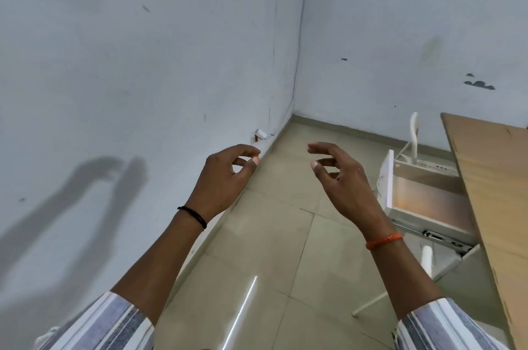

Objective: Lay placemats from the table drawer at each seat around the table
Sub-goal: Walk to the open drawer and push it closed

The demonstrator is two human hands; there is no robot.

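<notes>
Striped sleeves [108, 324] nearest; both hands, left [225, 178], right [340, 178], loosely curled, holding nothing; white drawer [428, 201] pulled out under table [491, 178].

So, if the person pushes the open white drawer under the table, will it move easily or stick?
The drawer likely glides easily: a metal slide rail shows along its side. It looks empty, so probably light. It may close with a bang if pushed hard.

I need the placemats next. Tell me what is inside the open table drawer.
The open drawer shows only its bare, glossy bottom and white walls; no placemats show. Its back part is hidden under the wooden tabletop. Both hands, left hand and right hand, hold nothing.
</notes>
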